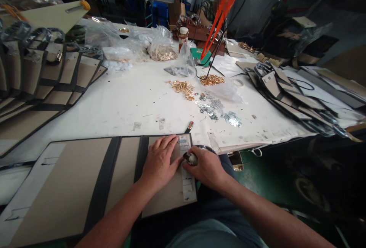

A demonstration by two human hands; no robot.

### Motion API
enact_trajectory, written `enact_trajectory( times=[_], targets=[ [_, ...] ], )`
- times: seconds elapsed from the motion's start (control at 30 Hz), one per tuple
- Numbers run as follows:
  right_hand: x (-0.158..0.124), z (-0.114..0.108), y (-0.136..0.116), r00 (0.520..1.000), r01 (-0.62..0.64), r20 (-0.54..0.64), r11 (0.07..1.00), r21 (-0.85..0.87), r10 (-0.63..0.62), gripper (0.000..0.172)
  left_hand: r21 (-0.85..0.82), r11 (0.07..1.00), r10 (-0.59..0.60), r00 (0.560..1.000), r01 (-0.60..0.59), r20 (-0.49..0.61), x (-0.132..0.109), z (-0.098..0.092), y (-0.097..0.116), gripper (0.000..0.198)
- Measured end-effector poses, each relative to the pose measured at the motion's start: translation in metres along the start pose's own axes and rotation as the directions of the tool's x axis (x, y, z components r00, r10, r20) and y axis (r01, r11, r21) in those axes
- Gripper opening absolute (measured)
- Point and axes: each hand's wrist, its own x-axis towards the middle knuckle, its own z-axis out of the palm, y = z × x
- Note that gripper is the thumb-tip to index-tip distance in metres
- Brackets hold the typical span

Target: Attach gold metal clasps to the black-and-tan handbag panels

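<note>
Pressing left hand [160, 160] flat on panel [168, 194] edge; right hand [204, 166] gripping tool [190, 158].

A white table [120, 99] serves as landmark. Near its middle lie gold metal fittings [183, 87], with silver metal pieces [217, 110] just beside them toward the right edge. Clear plastic bags [137, 45] crowd its far side beside a small bottle [183, 36]. Fanned board panels [42, 80] cover its left edge, dark-edged panels [288, 91] its right
</note>
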Motion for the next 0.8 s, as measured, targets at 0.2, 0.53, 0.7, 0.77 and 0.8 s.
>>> enact_trajectory(
  times=[0.2, 0.53, 0.7, 0.77, 0.8],
  targets=[
    [0.007, 0.005, -0.004, 1.000, 0.001, 0.004, 0.991, -0.132, -0.001, 0.019, 0.003, 1.000, -0.012, 1.000, 0.012, -0.001, 0.001, -0.002, 0.004, 0.060],
    [-0.003, 0.010, -0.002, 0.999, 0.020, -0.041, 0.992, -0.123, -0.025, 0.017, 0.026, 1.000, -0.014, 1.000, 0.013, 0.014, 0.001, -0.003, 0.005, 0.059],
    [-0.004, 0.013, -0.002, 0.993, 0.075, -0.080, 0.990, -0.117, -0.085, 0.017, 0.045, 0.999, 0.010, 1.000, -0.010, -0.004, 0.000, -0.003, 0.003, 0.058],
    [-0.003, 0.007, -0.001, 0.993, 0.107, -0.048, 0.991, -0.084, -0.112, 0.017, 0.057, 0.998, 0.025, 0.999, -0.024, -0.024, 0.000, -0.001, 0.000, 0.057],
    [-0.001, 0.002, 0.001, 0.992, 0.121, -0.022, 0.991, -0.049, -0.122, 0.017, 0.063, 0.998, 0.032, 0.999, -0.030, -0.037, 0.000, 0.000, -0.002, 0.057]
  ],
)
